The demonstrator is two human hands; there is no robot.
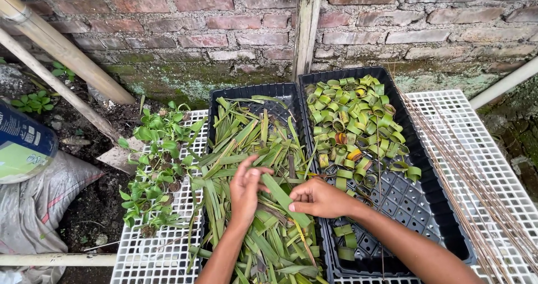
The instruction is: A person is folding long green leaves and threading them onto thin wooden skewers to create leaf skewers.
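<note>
Both hands work one leaf strip [283, 199] over the left black tray [216, 102], which is heaped w/ cut green leaf pieces [246, 144].

Grip: right hand [316, 198] closed in a pinch on the strip, thumb and fingertips meeting at its near-right portion. Left hand [246, 191] fingers curled loosely over the strip's far-left end, touching it; full closure there can't be told, fingers hide the contact.

Strip position: spans the gap betw. the two hands, lying just above the leaf pile, near the divider betw. trays.

Axis: long axis runs diagonal, from upper-left end under the left fingers down to lower-right past the right pinch. Flat face up, roughly level w/ pile.

Doing the step well (judgement): keep strip flat, no twist; hold tension even betw. hands so it bends smoothly rather than creasing or splitting along the grain. Keep pinch near the edge so the working length stays free.

Beyond the right hand: second black tray [443, 217] w/ rolled leaf rings [353, 121], a few just beside the wrist. Further right, thin brown sticks [476, 177] on white grid bench [145, 256]. Left of left hand: small seedlings [157, 161].
</note>
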